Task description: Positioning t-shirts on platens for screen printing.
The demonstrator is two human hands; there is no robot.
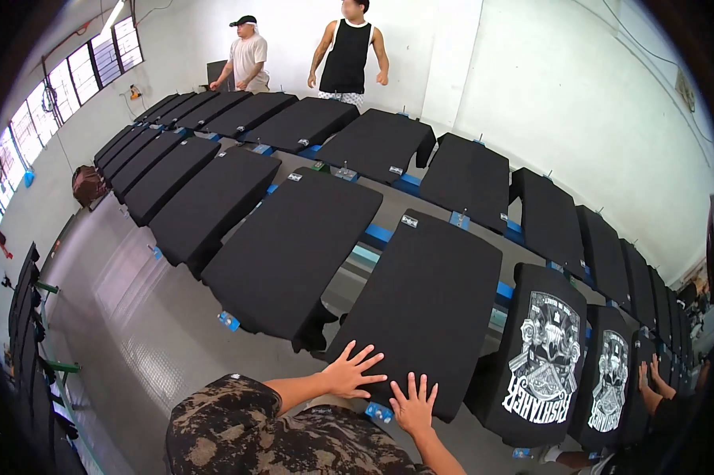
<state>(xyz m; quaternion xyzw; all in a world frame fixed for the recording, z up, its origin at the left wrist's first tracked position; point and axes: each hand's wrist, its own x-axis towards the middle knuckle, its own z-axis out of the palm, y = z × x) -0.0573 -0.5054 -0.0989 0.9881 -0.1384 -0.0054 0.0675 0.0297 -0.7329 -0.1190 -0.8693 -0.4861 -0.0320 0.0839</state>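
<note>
1 forearm (438, 451) cut off; L hand (351, 375), R hand (412, 405) splayed on blk shirt (424, 293), nil gripped.

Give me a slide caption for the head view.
Left hand and right hand spread on a plain black shirt, a printed shirt alongside.

"What can't you make out about that black shirt (432, 281)?"

"The cloth beneath my left hand (355, 373) and right hand (414, 404); the label (409, 222) at its far end is too small to read."

"And around it?"

"Well beyond it, far shirts (313, 123) hide the lower legs of a tank-topped person (351, 55). Right of it, a co-worker's forearms (662, 385) show, the rest lost in darkness. On its near side, my right forearm (438, 451) is cut off by the lower edge."
</note>
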